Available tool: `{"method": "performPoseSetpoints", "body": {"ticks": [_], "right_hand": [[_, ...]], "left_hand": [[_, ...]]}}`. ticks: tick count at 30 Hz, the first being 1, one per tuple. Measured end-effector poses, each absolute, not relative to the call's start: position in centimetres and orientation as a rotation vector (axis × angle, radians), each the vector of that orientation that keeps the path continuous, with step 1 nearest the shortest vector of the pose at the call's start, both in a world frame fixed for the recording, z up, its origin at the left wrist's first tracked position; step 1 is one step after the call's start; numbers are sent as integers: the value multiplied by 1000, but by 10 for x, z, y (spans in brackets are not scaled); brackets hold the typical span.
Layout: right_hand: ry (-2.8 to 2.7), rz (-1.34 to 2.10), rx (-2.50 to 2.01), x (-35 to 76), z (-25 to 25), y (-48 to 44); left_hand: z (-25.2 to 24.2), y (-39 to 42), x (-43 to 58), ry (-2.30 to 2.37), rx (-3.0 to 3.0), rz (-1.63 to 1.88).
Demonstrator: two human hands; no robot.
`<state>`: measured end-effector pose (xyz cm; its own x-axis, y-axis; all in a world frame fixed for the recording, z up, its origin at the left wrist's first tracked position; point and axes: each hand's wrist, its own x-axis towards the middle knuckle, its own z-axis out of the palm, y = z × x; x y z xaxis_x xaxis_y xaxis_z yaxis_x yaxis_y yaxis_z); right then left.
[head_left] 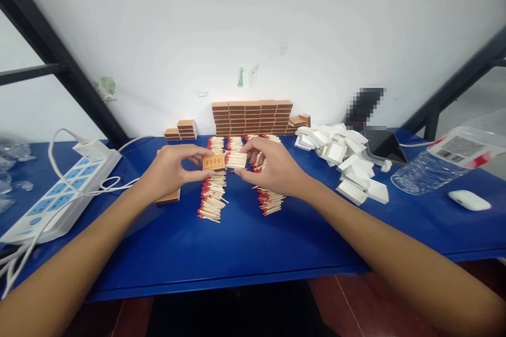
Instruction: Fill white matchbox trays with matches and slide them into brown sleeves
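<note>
My left hand (169, 168) grips an orange-brown matchbox sleeve (214, 162) with red characters on its face. In my right hand (276, 166) is a white matchbox tray (237, 159) filled with red-tipped matches. Tray and sleeve are held end to end over the table; whether the tray's left end is inside the sleeve I cannot tell. Beneath them a column of loose matches (212, 199) lies on the blue table, and another matchstick pile (271, 200) lies below my right hand. Partly hidden by my left hand is a brown matchbox (169, 197).
Stacked matchboxes (253, 118) stand against the wall, with a smaller stack (186, 129) to their left. White trays (343, 155) are heaped at right, near a phone (385, 146), a plastic bottle (419, 174) and a white case (469, 200). A power strip (59, 200) with cables lies left.
</note>
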<state>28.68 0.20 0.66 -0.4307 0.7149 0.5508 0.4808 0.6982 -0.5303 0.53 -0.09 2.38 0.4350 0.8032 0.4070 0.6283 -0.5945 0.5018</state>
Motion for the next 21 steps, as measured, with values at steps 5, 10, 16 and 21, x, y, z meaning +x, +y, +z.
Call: {"method": "performPoseSetpoints", "body": {"ticks": [5,10,16,21], "right_hand": [[-2165,444,-863,290,12,2],[-2183,465,-847,291,8,5],[-2132,536,-866,289,3,11],[-2040,640,-829,279,1,2]], "left_hand": [[23,-1,5,1244,2360,943],[23,-2,7,1245,2300,959],[22,-6,13,1165,2098,948],[18,-11,22,1130,1974,1041]]}}
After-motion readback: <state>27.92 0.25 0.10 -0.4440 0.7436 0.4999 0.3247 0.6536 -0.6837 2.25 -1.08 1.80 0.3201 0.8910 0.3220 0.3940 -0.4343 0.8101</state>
